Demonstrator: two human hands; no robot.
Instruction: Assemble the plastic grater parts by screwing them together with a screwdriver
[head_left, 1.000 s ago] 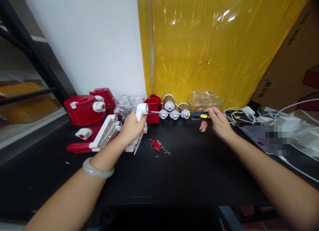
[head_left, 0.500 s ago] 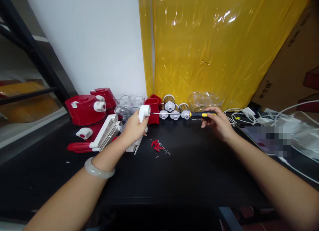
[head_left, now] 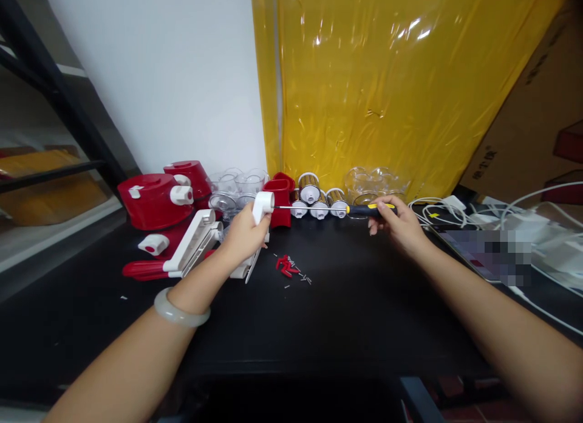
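A white plastic crank (head_left: 263, 203), judged light, stiff and smooth, is clasped in the closed left hand (head_left: 243, 234) above the table's (head_left: 341, 313) far side. The screwdriver (head_left: 362, 209), tip at the crank, is pinched by its grippy handle in the right hand (head_left: 398, 225).

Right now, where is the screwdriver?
Head view, centre: the screwdriver is in the right hand, its tip at the white part in the left hand.
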